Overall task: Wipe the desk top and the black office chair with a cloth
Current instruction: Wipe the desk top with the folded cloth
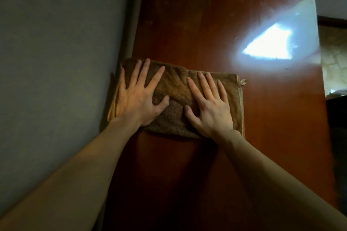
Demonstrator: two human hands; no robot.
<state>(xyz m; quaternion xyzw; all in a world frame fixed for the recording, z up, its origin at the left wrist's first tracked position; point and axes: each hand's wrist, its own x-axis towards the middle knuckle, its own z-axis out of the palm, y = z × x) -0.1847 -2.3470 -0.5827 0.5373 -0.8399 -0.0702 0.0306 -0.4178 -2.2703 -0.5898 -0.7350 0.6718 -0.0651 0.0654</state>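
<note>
Left hand [138, 97] and right hand [210, 107] flat, fingers splayed, grip wide, on cloth [176, 88].

Both forearms run off the bottom edge, and a dark blurred shape [338, 146] at right stays unidentifiable.

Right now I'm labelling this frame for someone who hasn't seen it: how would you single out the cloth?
Start from the reddish-brown desk top running up the middle, beside the grey wall. Near its left edge lies a folded brown terry cloth, pressed flat under the left hand and right hand. It is the only soft, fuzzy thing there, with a small loop at its far right corner.
</note>
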